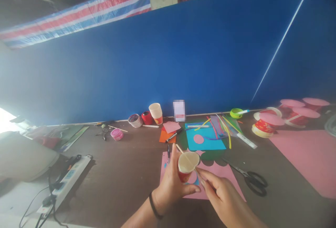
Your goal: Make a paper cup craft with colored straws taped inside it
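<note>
A red paper cup point(184, 176) with its pale round end facing up is held in my left hand point(172, 177), the fingers and thumb wrapped round its side. My right hand point(216, 189) pinches a thin wooden stick point(187, 158) that lies across the pale end and sticks out beyond its far edge. Both hands are above a pink paper sheet point(228, 180) with scalloped cuts along its far side. A dark band circles my left wrist.
Black scissors point(253, 180) lie right of the hands. Farther back are blue paper point(206, 138), coloured strips, pens and stacked cups point(155, 112). Cups with pink discs point(271, 118) and a pink sheet point(306, 158) occupy the right. A power strip point(67, 180) lies left.
</note>
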The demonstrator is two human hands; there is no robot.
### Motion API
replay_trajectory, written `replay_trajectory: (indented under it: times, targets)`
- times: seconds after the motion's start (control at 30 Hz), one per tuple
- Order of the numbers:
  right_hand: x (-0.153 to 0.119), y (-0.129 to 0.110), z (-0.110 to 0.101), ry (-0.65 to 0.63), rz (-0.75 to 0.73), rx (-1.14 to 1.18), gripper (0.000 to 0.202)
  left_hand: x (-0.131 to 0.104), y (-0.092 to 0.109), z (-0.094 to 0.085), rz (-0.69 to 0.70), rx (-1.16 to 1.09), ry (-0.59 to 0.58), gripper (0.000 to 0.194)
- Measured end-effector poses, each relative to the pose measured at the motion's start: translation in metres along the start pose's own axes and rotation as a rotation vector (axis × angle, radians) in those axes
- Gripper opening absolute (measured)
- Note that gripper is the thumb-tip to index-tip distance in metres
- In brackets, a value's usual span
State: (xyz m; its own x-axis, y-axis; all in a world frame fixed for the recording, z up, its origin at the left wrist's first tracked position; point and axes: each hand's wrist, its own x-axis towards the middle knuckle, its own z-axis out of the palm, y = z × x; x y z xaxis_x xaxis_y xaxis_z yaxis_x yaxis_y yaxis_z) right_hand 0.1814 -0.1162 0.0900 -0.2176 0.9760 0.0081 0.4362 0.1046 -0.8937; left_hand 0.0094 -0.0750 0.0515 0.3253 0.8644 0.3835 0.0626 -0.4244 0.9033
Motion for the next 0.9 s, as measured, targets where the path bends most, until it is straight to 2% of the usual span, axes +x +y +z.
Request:
replay_trajectory:
  times: [0.07, 0.13, 0.3, 0.37, 0.5, 0.57, 0.63, 0.7, 0.83, 0.9]
  targets:
    - [0.001, -0.001, -0.002, 0.019, 0.008, 0.05, 0.046, 0.005, -0.001, -0.004, -0.022, -0.081, 0.046, 0.13]
    - [0.003, -0.003, -0.005, 0.026, 0.032, 0.12, 0.048, 0.009, -0.004, -0.01, -0.103, -0.186, 0.037, 0.127]
    - [0.002, -0.002, -0.012, -0.183, 0.128, 0.283, 0.047, 0.009, -0.013, -0.026, -0.349, -0.363, -0.316, 0.101]
    - [0.0, 0.002, -0.012, -0.245, 0.173, 0.354, 0.048, 0.01, -0.012, -0.028, -0.393, -0.411, -0.383, 0.092]
    - [-0.003, 0.012, -0.011, -0.338, 0.364, 0.602, 0.046, 0.013, -0.002, -0.029, -0.374, -0.455, -0.319, 0.085]
    - [-0.004, 0.014, -0.011, -0.35, 0.412, 0.647, 0.045, 0.014, 0.001, -0.028, -0.368, -0.454, -0.285, 0.084]
    - [-0.005, 0.011, -0.012, -0.346, 0.373, 0.541, 0.046, 0.013, 0.0, -0.027, -0.37, -0.453, -0.27, 0.084]
    - [-0.007, 0.008, -0.013, -0.292, 0.264, 0.321, 0.044, 0.01, -0.004, -0.024, -0.37, -0.457, -0.238, 0.084]
    - [-0.014, 0.012, -0.014, -0.017, 0.009, -0.187, 0.031, 0.008, -0.014, -0.02, -0.347, -0.446, -0.149, 0.087]
    - [-0.015, 0.018, -0.015, 0.045, -0.064, -0.313, 0.021, 0.009, -0.014, -0.017, -0.334, -0.43, -0.131, 0.087]
